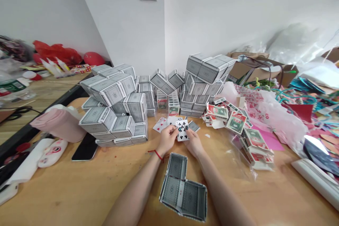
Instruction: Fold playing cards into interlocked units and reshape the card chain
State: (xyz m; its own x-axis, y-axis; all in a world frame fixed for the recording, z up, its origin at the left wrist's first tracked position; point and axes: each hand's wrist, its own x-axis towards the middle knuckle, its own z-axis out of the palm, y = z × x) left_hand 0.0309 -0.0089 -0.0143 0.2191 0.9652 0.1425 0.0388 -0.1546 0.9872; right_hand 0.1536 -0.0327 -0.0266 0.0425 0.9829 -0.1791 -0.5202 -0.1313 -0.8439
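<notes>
Between my two hands is a playing card, a seven of clubs, held face up over the table. My left hand pinches its left edge, thumb on the face. On the right edge, my right hand grips it the same way; dark polish shows on a nail. Whether more cards lie under it I cannot tell. Loose cards with red hearts lie just beyond my left hand. Between my forearms sits an L-shaped block of folded cards, grey patterned backs outward.
Stacked card blocks stand at left and right, with a V-shaped one between. Card boxes pile up at right beside plastic bags. A phone and pink roll lie left.
</notes>
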